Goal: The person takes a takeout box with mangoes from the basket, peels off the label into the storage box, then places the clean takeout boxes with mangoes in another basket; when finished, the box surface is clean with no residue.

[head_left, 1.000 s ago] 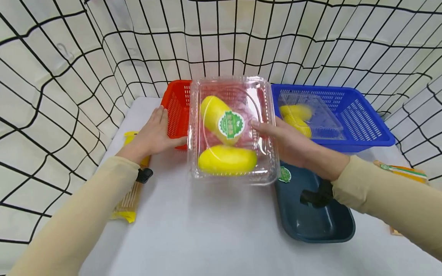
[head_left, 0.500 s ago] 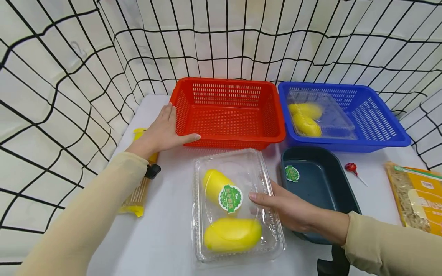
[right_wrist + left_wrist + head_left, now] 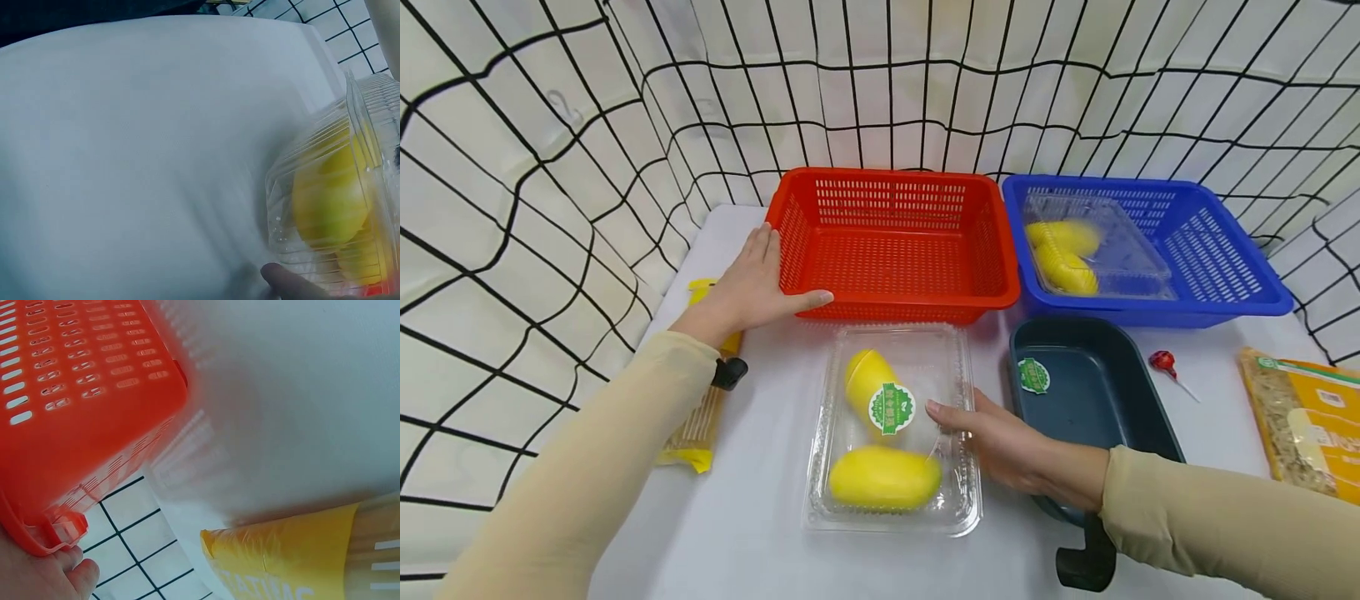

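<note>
A clear plastic clamshell box [image 3: 951, 358] with two yellow mangoes [image 3: 884, 477] and a green-and-white sticker lies flat in front of the red basket. My right hand [image 3: 1015, 446] grips its right side, thumb on the lid, other fingers hidden behind the edge. In the right wrist view the box [image 3: 284, 187] appears side-on against the white surface, one fingertip at its edge. My left hand [image 3: 751, 287] rests with straight fingers along the left rim of the red basket [image 3: 887, 304], thumb stretched along the front rim.
A blue basket [image 3: 1210, 304] holds another clear box with yellow fruit. A dark rectangular dish [image 3: 1097, 400] stands right of my box, beside a red lollipop [image 3: 1163, 362] and an orange bag of flakes [image 3: 1311, 425]. A yellow-ended packet [image 3: 696, 433] lies under my left forearm. Black wire mesh [image 3: 887, 100] encloses the back.
My right hand has brought the clear box down from in front of the red basket to the table, and it now lies flatter. The left hand stays at the basket rim.
</note>
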Demonstrator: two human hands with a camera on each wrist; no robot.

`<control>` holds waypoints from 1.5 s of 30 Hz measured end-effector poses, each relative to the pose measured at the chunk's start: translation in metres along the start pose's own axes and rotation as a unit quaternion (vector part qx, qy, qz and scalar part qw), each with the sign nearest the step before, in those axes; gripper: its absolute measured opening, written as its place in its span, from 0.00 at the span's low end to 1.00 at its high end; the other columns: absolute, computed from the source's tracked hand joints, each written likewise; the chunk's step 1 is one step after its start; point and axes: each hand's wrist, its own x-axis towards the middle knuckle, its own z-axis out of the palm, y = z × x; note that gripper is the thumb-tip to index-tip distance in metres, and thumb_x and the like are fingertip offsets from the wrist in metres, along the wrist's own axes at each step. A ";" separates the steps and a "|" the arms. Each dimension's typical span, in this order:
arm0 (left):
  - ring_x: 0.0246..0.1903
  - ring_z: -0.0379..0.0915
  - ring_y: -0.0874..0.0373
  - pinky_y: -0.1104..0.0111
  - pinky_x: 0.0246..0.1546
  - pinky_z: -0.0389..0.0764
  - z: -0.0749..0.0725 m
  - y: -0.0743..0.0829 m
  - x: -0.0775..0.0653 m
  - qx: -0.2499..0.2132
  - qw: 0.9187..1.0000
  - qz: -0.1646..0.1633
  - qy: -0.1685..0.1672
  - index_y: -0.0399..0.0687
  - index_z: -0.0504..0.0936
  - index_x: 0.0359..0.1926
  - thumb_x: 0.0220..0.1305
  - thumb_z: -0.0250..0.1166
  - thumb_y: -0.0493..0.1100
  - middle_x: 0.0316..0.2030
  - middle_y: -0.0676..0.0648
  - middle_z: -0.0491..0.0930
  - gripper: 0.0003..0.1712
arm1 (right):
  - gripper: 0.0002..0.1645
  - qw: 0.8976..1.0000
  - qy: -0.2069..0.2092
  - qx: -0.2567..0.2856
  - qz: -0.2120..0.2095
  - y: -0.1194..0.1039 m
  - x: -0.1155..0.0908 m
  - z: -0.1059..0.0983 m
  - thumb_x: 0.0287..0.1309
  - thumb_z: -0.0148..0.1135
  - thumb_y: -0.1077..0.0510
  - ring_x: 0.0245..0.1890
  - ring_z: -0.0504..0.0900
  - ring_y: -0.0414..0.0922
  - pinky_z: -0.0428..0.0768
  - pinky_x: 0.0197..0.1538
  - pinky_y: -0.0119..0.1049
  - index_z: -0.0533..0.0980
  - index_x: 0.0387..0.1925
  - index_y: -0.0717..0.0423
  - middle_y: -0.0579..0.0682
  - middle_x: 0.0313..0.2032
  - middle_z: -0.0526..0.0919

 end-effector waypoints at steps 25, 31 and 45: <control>0.80 0.42 0.36 0.40 0.78 0.52 0.015 0.013 -0.032 0.010 0.985 0.122 0.122 0.34 0.50 0.80 0.66 0.61 0.68 0.80 0.33 0.49 0.58 | 0.57 0.995 0.071 -0.052 0.046 0.002 -0.004 -0.001 0.68 0.60 0.40 0.71 0.61 0.72 0.67 0.67 0.73 0.38 0.81 0.56 0.68 0.75 0.54; 0.67 0.67 0.42 0.46 0.69 0.71 0.042 0.047 -0.056 0.016 0.937 0.300 0.179 0.39 0.71 0.70 0.67 0.63 0.63 0.66 0.38 0.74 0.42 | 0.56 0.995 0.068 -0.063 0.039 0.000 -0.006 -0.003 0.69 0.59 0.40 0.71 0.62 0.70 0.68 0.67 0.72 0.39 0.81 0.56 0.66 0.76 0.52; 0.76 0.58 0.42 0.40 0.74 0.62 0.064 0.076 -0.058 0.012 0.952 0.306 0.024 0.60 0.56 0.81 0.67 0.58 0.68 0.78 0.44 0.59 0.47 | 0.55 0.972 -0.011 -0.226 0.071 -0.035 0.005 -0.026 0.67 0.64 0.43 0.70 0.66 0.68 0.81 0.56 0.67 0.44 0.81 0.55 0.66 0.74 0.60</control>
